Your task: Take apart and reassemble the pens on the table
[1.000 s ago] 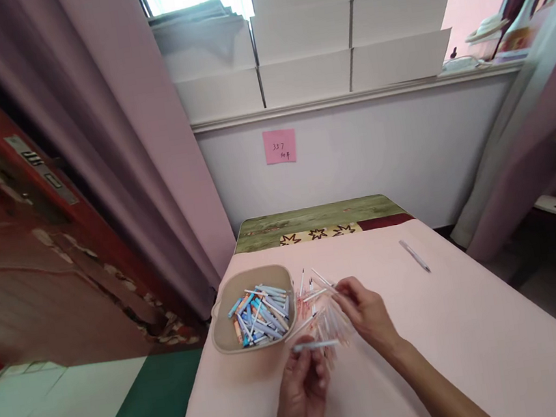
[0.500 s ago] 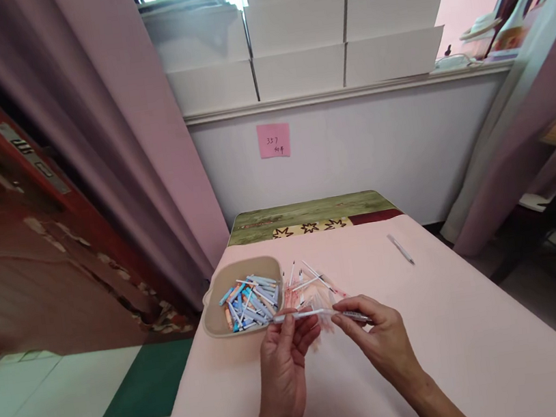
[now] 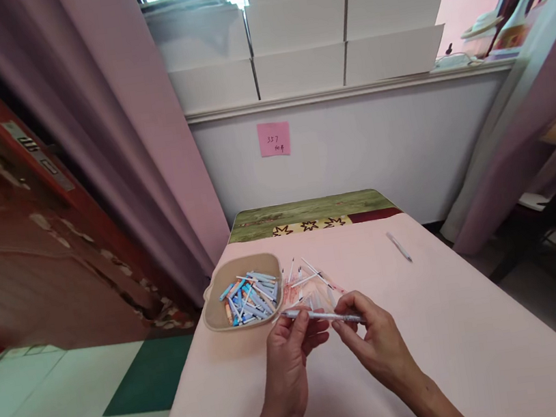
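Left hand [image 3: 287,366] and right hand [image 3: 383,345] pinch a pen [image 3: 318,314], one grip per end, likely for steadiness; tub [image 3: 213,315] hugs the worktop's [image 3: 462,341] left edge.

Slim pale pen [image 3: 323,315], slightly aslant above pink tabletop [image 3: 459,321]

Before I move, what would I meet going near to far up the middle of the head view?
Left hand and right hand on a pen, loose white sticks, green strip at the table's far end, pink note on the wall, sill, white boxes.
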The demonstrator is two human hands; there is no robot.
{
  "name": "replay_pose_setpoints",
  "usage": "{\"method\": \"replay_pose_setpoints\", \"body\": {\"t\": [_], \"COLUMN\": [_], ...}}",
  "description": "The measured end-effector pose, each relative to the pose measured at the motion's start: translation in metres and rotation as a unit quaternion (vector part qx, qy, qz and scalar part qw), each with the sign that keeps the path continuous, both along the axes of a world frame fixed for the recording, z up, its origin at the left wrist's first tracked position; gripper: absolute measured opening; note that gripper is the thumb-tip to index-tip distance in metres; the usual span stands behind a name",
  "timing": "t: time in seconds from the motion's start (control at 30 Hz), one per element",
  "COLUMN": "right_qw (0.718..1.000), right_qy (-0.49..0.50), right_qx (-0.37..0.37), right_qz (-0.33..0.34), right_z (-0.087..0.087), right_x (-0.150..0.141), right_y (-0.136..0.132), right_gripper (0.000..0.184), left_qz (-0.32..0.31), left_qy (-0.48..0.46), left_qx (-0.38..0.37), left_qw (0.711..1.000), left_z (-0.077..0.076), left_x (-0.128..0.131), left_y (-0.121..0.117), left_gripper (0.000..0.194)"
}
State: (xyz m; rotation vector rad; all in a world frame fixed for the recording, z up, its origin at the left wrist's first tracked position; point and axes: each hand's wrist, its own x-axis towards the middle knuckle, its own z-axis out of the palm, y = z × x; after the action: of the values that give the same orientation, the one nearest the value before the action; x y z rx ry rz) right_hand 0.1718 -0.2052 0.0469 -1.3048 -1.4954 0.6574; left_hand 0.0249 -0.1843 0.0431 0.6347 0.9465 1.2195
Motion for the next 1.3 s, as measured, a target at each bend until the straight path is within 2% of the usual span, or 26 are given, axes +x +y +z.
{"method": "replay_pose_setpoints", "body": {"t": [0.13,0.33,0.47,0.67,0.73,0.83,0.93,1.07,1.3], "right_qw": [1.000,1.000,1.000,0.997,0.998,0.998,0.998,0.996,0.997], "right_qy": [-0.009,0.012,-0.015,-0.075,-0.069,-0.058,-0.060,-0.072,-0.068], "right_qx": [0.017,-0.003,-0.007,-0.003,-0.010,-0.023,-0.026,-0.045,-0.021], "right_qz": [-0.005,-0.006,-0.011,0.004,0.008,-0.001,-0.004,0.004,-0.017], "right_z": [-0.0017,-0.0053,-0.0048,-0.0043,-0.0045,-0.0042,-0.0044,-0.0067,-0.0093], "right_x": [-0.0015,-0.0016,0.0000,0.0007,-0.0003,-0.0021,-0.0025,-0.0012,-0.0008], "right_y": [-0.0011,-0.0029,-0.0041,-0.0035,-0.0035,-0.0036,-0.0030,-0.0009,0.0015], "right_gripper": [0.005,0.010,0.014,0.037,0.026,0.031,0.019,0.035,0.024], "left_qz": [-0.005,-0.011,-0.010,-0.015,-0.013,-0.013,-0.007,-0.011,-0.005], "left_qy": [0.010,0.023,0.029,0.027,0.024,0.023,0.026,0.034,0.037], "left_qx": [-0.008,-0.006,0.001,0.007,0.011,0.017,0.015,0.011,0.007], "left_qw": [1.000,1.000,1.000,1.000,1.000,1.000,1.000,0.999,0.999], "left_z": [0.0023,0.0039,0.0053,0.0063,0.0049,0.0031,0.0029,0.0029,0.0011], "left_x": [-0.0002,-0.0014,-0.0011,-0.0002,-0.0007,-0.0016,-0.0019,-0.0016,-0.0008], "left_y": [0.0002,0.0004,-0.0022,-0.0039,-0.0028,-0.0007,0.0007,0.0020,0.0043], "left_gripper": [0.030,0.030,0.031,0.031,0.029,0.028,0.029,0.031,0.031]}}
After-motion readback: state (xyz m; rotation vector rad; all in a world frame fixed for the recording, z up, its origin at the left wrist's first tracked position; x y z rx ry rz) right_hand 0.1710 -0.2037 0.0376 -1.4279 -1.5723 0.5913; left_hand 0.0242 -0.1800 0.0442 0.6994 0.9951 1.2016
